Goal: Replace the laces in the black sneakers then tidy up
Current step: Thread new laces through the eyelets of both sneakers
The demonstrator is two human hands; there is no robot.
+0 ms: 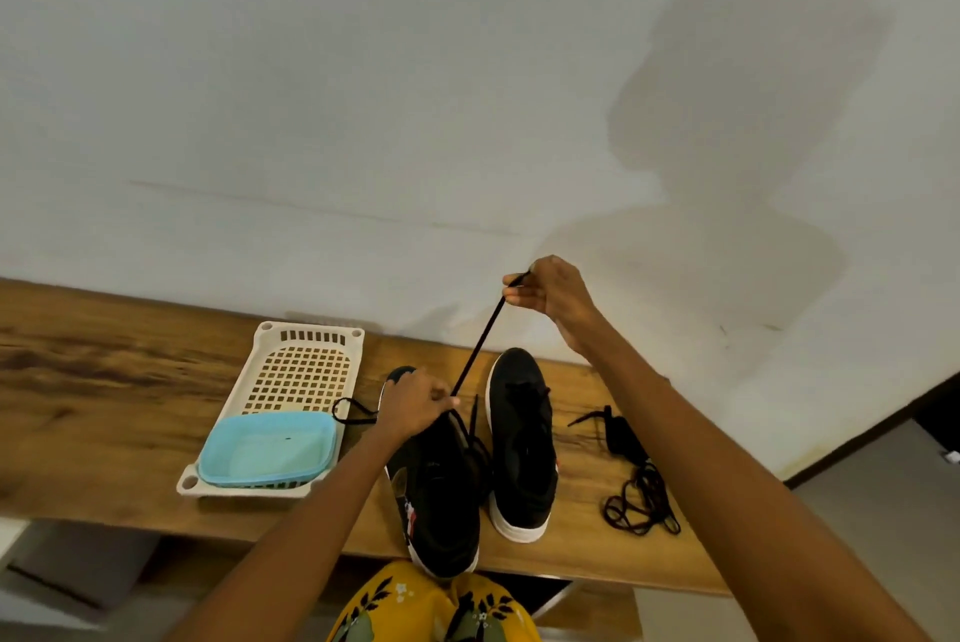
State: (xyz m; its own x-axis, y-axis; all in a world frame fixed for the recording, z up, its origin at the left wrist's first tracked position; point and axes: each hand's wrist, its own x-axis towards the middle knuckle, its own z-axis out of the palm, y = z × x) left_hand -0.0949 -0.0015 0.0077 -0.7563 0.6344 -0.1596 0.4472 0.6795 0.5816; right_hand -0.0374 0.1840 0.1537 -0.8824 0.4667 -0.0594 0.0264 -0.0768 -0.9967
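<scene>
My right hand (pixel 545 296) is raised above the wooden tabletop (pixel 104 381), fingers pinching the end of a flat black lace (pixel 480 345) pulled taut. My left hand (pixel 413 405) curls around the lower part of that lace at the left sneaker (pixel 441 501), a black fabric shoe with a white rubber sole. The right sneaker (pixel 522 439) stands just beside it, toe toward the wall. A loose tangle of dark laces (pixel 636 485) lies to the right. On the left, a cream perforated plastic tray (pixel 301 371) holds a smooth, light-blue rectangular tub (pixel 267 449).
</scene>
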